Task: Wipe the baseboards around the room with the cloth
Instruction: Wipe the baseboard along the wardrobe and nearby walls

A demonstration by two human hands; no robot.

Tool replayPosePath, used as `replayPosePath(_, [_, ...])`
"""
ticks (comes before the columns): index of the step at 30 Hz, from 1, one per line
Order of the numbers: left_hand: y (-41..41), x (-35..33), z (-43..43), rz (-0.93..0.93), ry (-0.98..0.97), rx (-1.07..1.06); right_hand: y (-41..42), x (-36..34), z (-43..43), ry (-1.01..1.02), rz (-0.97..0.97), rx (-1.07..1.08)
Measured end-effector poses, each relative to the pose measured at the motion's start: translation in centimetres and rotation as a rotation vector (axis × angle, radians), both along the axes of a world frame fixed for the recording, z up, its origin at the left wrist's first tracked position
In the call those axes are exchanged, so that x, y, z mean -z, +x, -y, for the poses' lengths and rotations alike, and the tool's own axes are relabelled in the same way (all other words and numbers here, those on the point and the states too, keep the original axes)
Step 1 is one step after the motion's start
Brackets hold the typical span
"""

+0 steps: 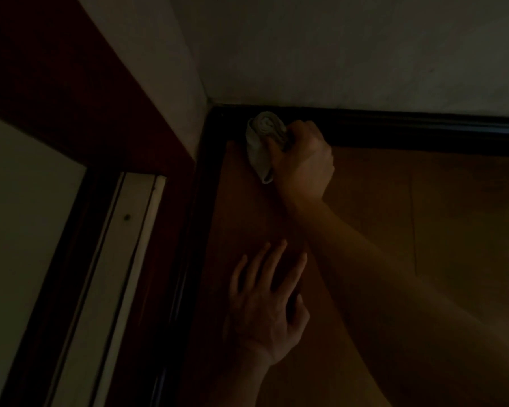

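Note:
The room is dim. A dark baseboard (409, 130) runs along the foot of the far wall and turns at the corner down the left side (202, 230). My right hand (301, 160) grips a bunched pale cloth (262, 139) and holds it against the far baseboard just right of the corner. My left hand (266, 306) lies flat on the brown floor nearer to me, fingers spread and pointing toward the corner.
Pale walls (335, 54) meet at the corner above the cloth. A dark red door frame (71, 92) and a light threshold strip (115, 274) run along the left. Brown floor (438, 230) stretches to the right of my arm.

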State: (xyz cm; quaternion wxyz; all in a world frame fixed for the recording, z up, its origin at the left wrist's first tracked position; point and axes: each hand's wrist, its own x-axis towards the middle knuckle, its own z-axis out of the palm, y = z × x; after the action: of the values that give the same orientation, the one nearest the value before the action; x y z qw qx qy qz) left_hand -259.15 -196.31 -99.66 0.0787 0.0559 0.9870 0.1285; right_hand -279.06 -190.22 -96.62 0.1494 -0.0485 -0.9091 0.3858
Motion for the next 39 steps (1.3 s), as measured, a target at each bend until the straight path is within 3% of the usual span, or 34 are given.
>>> replayPosePath(11, [0.0, -0.1, -0.1, 0.004, 0.016, -0.019, 0.6, 0.4, -8.1, 0.057, -0.034, 0.13])
replayPosePath(18, [0.1, -0.1, -0.2, -0.002, -0.015, -0.012, 0.3, -0.1, -6.9, 0.076, -0.027, 0.061])
replayPosePath(23, [0.1, 0.0, -0.2, -0.005, -0.016, -0.018, 0.8, 0.4, -9.2, 0.065, -0.05, 0.178])
replayPosePath(27, [0.2, 0.2, -0.2, -0.002, -0.006, -0.018, 0.5, 0.1, -9.0, 0.095, -0.041, 0.09])
replayPosePath(33, [0.0, 0.3, -0.2, -0.002, -0.018, -0.016, 0.7, 0.2, -9.4, 0.084, -0.037, 0.167])
replayPosePath(39, [0.0, 0.3, -0.1, 0.007, -0.032, -0.005, 0.0, 0.2, -5.3, 0.076, -0.006, 0.004])
